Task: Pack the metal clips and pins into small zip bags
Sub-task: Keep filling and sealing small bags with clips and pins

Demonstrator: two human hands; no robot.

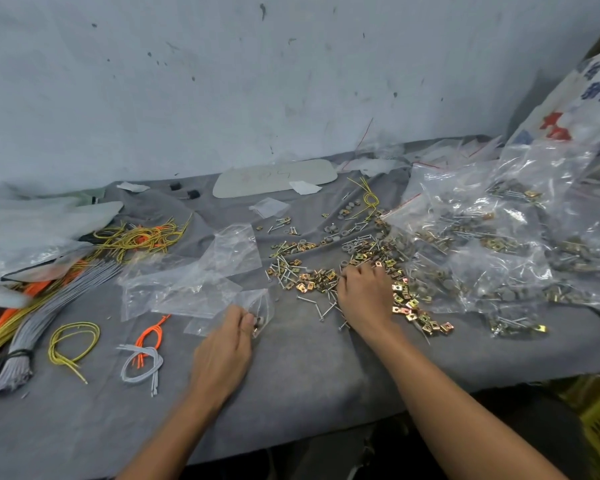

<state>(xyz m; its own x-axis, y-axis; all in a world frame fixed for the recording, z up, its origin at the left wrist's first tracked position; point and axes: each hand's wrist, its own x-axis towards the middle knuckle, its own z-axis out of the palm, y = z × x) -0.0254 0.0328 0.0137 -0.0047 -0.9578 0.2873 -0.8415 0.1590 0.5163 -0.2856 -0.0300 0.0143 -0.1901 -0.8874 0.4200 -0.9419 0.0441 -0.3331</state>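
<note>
Hands at a heap of metal clips [314, 280] and pins [284, 271] on the table [309, 368].
Left hand [227, 344] pinches a small zip bag [258, 304], a few pieces inside it, just left of the heap. Right hand [364, 299] lies fingers-down among the clips; whether its grip has closed on any, I cannot tell. Filled bags [499, 244] lie to the right.

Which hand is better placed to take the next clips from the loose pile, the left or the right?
Right, probably. The right hand lies on the pile of clips and pins, while the left hand pinches the small zip bag and is busy.
</note>
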